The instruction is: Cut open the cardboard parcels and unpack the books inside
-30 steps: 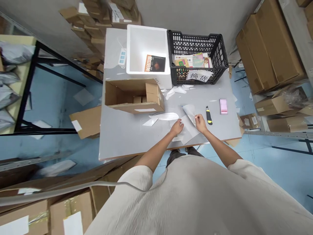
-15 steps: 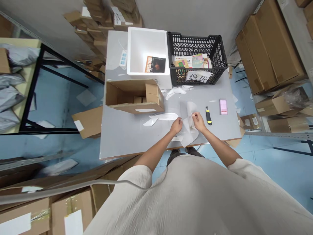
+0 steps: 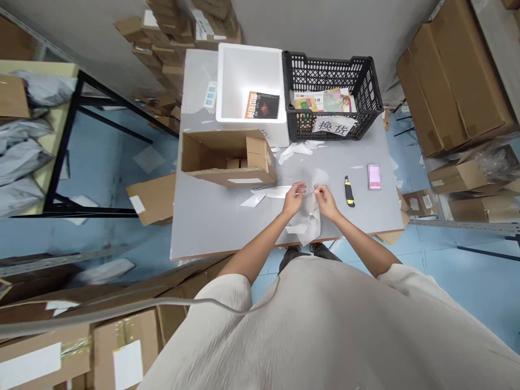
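A thin, translucent white sheet [image 3: 312, 216] lies crumpled between my hands, its lower end reaching the table's front edge. My right hand [image 3: 325, 199] pinches its upper part. Just left of the sheet, my left hand [image 3: 294, 197] is held with its fingers apart, and nothing shows in it. White paper scraps [image 3: 254, 199] lie to the left of my left hand. To the right of my right hand rests a black and yellow cutter [image 3: 349, 192], with a phone [image 3: 374, 177] beyond it.
An open cardboard box [image 3: 227, 176] stands left on the grey table [image 3: 211, 222]. Behind are a white foam box [image 3: 249, 116] holding a book and a black crate [image 3: 333, 111] with printed items. More scraps [image 3: 298, 149] lie before the crate.
My left hand has moved slightly up and its fingers have spread. The sheet has shifted and looks narrower. The whole view has shifted a little.
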Tool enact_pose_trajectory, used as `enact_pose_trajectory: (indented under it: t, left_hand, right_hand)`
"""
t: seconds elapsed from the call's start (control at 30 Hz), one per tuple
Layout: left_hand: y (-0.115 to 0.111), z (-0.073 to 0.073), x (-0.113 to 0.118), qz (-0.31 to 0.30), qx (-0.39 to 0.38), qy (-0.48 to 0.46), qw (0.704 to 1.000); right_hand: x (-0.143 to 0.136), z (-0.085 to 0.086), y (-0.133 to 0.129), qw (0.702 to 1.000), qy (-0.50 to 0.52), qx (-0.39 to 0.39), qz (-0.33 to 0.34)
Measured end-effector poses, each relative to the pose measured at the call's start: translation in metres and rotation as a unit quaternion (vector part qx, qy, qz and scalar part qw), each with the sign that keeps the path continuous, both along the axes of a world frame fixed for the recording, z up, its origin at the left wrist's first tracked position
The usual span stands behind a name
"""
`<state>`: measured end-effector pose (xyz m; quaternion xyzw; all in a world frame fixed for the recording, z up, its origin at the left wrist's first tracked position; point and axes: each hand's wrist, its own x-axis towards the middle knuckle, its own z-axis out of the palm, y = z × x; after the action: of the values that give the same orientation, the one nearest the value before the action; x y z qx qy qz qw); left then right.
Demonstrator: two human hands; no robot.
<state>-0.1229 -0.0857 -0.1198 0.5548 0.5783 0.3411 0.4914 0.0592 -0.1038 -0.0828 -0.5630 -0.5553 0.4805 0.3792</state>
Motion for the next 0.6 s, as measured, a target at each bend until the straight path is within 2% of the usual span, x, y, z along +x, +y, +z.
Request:
enact_pose_trajectory:
  t: [0.1,0.17,0.37,0.6]
  left_hand:
    - [0.000,0.009,-0.004,-0.095,0.051,0.054,0.993]
    - [-0.001,0.013,-0.004,-0.118,0.057,0.095,0.987]
    - [0.004,0.023,-0.003,-0.088,0.064,0.144,0.984]
    - [0.016,0.040,-0.016,-0.070,0.128,0.139,0.979]
  right_hand:
    - [-0.005,0.001,0.000,1.000,0.005,-0.006,-0.006]
    - [-0.008,0.002,0.000,1.000,0.011,-0.002,-0.002]
    - [-0.009,0.002,0.004,1.000,0.000,0.007,-0.011]
    - [0.001,0.001,0.008,0.998,-0.061,-0.001,-0.025]
